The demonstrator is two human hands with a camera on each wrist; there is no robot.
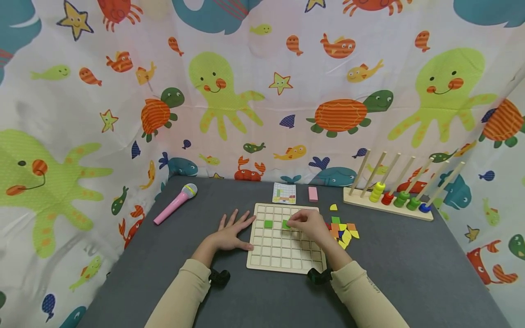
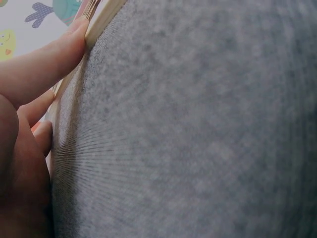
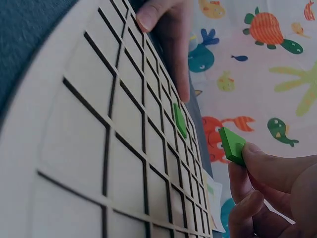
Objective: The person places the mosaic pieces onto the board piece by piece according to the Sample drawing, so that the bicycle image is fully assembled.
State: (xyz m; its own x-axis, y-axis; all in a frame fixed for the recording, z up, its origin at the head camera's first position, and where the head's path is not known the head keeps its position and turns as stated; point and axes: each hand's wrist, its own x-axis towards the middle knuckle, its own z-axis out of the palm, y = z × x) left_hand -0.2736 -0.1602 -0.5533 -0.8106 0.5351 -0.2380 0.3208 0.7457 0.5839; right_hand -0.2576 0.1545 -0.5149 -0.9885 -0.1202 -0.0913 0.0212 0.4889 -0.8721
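Note:
A wooden grid board [image 1: 279,262] lies on the dark table, with one green square tile [image 1: 268,224] set in a cell near its upper left. My right hand [image 1: 309,224] is over the upper middle of the board and pinches a second green square tile [image 3: 232,146] between thumb and fingers. In the right wrist view that tile is tilted and raised above the grid. My left hand [image 1: 230,233] rests at the board's left edge, fingers spread and straight, with thumb [image 2: 74,37] and fingertips touching the rim.
Right of the board is a loose pile of coloured tiles [image 1: 346,236]. Behind it lie a pattern card [image 1: 284,193] and a pink block [image 1: 313,194]. A wooden peg rack with rings [image 1: 387,205] stands at back right, a pink toy microphone [image 1: 175,204] at left.

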